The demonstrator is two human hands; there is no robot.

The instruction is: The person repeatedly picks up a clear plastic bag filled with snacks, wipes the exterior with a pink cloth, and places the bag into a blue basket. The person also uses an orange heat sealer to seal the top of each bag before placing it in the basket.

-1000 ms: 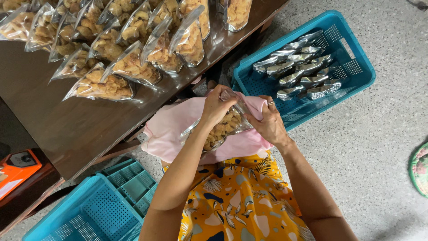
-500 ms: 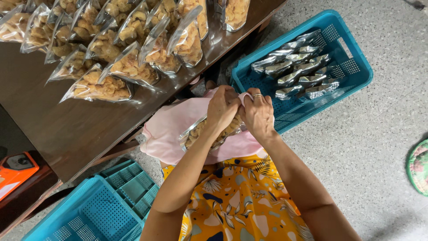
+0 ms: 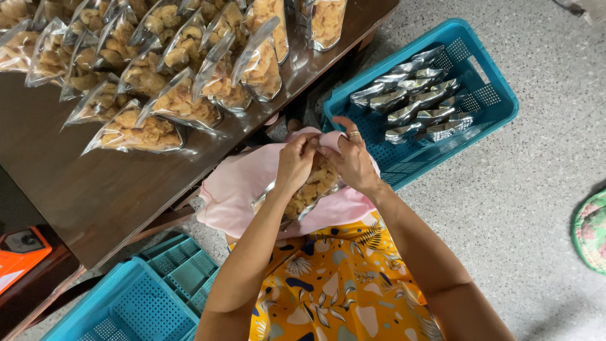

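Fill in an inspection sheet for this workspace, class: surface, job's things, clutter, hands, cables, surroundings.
Surface: dark brown table, glossy.
Job's things: clear snack bag on a pink cloth over the lap; filled snack bags in rows on the table.
Clutter: silvery pouches in a teal crate; second teal crate under the table.
Hands: left hand and right hand both pinch the bag's top.
Cables: nothing seen.
Surroundings: speckled grey floor; orange device.

soft, even daylight is filling the scene; glare is glinting off the counter and foil packs; shadows are staying faint, focus sharp throughout.
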